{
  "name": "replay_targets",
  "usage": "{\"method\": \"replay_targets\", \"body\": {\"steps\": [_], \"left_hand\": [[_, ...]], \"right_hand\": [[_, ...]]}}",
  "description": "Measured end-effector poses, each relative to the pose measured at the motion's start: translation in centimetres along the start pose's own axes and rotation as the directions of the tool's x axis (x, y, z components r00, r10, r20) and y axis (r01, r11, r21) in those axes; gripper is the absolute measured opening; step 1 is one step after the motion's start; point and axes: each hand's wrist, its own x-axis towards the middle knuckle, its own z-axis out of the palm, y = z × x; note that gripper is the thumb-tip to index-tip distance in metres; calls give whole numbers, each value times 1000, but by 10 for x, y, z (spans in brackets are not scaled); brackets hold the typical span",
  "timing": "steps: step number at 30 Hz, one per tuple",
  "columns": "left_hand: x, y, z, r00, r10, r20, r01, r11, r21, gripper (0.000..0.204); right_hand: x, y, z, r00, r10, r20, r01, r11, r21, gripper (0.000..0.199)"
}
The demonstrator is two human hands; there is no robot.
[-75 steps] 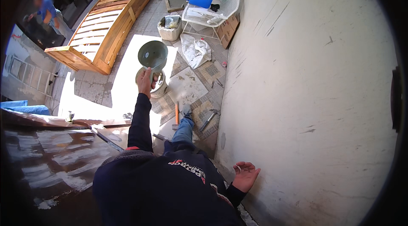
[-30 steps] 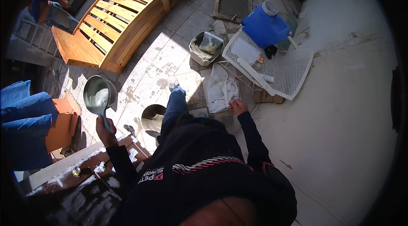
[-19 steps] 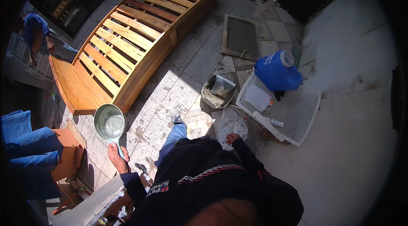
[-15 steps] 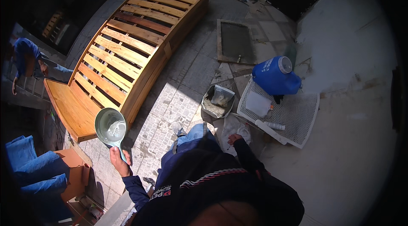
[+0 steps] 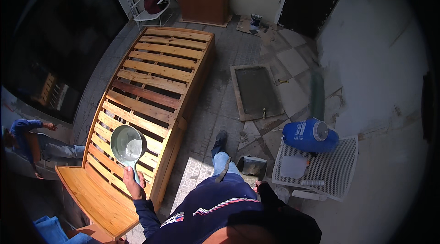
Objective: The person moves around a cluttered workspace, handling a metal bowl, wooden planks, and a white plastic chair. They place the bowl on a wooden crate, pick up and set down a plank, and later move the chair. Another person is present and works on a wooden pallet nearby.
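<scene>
My left hand (image 5: 133, 183) is closed round the pale blue-green handle of a saucepan (image 5: 128, 145). The pan is held level over the slats of a wooden bed frame (image 5: 158, 63). Its light inside shows a bright shiny patch, perhaps liquid. On the other side my right hand (image 5: 258, 185) hangs low by my hip, near a bucket (image 5: 253, 165) with grey material in it. Most of its fingers are hidden, so I cannot make out whether it holds anything.
A blue jerrycan (image 5: 305, 135) stands on a white mesh rack (image 5: 341, 166) at right. Ahead lies a framed grey slab (image 5: 256, 92) on the floor. A chair (image 5: 153, 5) and wooden cabinet (image 5: 201, 3) stand at the back. A person (image 5: 34, 141) is visible far left.
I have stepped forward, and the view has tilted up to show the back wall, chair and cabinet. The saucepan has moved from beside the bed's end board to over the slats.
</scene>
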Motion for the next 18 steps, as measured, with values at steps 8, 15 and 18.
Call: {"method": "replay_targets", "body": {"steps": [8, 15, 18], "left_hand": [[180, 27, 167, 1000, -20, 9, 21, 997, -81, 20], [341, 27, 290, 996, 3, 91, -2, 1000, -14, 21], [406, 26, 347, 992, 8, 130, 0, 998, -60, 19]], "right_hand": [[35, -358, -49, 966, -224, -130, 219, 974, -58, 37], [25, -656, -68, 755, -655, -45, 650, 755, -87, 34], [46, -739, -70, 730, -681, -55, 675, 731, -95, 34]]}}
